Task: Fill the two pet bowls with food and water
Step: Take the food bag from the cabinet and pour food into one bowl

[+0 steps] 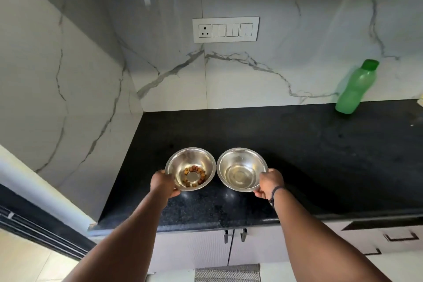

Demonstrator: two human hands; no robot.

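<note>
Steel is gripped on both sides. The left hand (163, 182) is closed on the near left rim of the round stainless-steel bowl holding brown kibble (190, 168), thumb over the lip and fingers hidden beneath. The right hand (270, 182) is closed the same way on the near right rim of the second round stainless-steel bowl (242, 169), in which a shallow pool of clear water seems to lie, though glare makes that uncertain. The two bowls are held side by side with rims touching or nearly so, above the front part of the black speckled granite counter (320, 155); whether their bases rest on it cannot be told.

Both bowls are judged stiff, light and smooth enough to slip in a damp grip. A rim pinch is adequate for the kibble bowl, since the pieces only slide. The water bowl is best kept level and supported from below, as a tilt would spill it.

Well apart, at the back right by the marbled white wall, a green plastic bottle with a green cap (354, 89) is seen standing.
</note>
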